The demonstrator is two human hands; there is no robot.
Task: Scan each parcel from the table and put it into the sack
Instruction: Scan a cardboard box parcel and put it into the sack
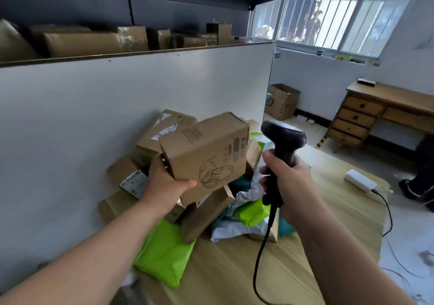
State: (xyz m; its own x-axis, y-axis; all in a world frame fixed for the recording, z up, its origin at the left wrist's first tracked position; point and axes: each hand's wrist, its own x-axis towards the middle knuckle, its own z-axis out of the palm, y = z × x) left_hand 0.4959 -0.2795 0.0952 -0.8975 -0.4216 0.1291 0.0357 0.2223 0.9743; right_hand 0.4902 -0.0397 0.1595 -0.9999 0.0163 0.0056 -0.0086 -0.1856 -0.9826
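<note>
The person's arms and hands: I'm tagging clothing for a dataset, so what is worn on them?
Nothing visible. The left hand and right hand are bare: no gloves, rings or watch. Both forearms are uncovered to the frame's edge; no sleeve shows.

Matt brown cardboard box (206, 154), black plastic scanner (283, 144) with slight sheen, glossy green poly mailer (164, 257), crinkled silver film bag (246, 194) and smooth wood-grain table (305, 246) are seen.

- Cardboard parcel (206, 154) — tilted, raised over the heap.
- Black corded scanner (283, 144) — upright, just beside it.
- Heap (204, 213) of boxes and green mailers on the tabletop (223, 269).
</note>
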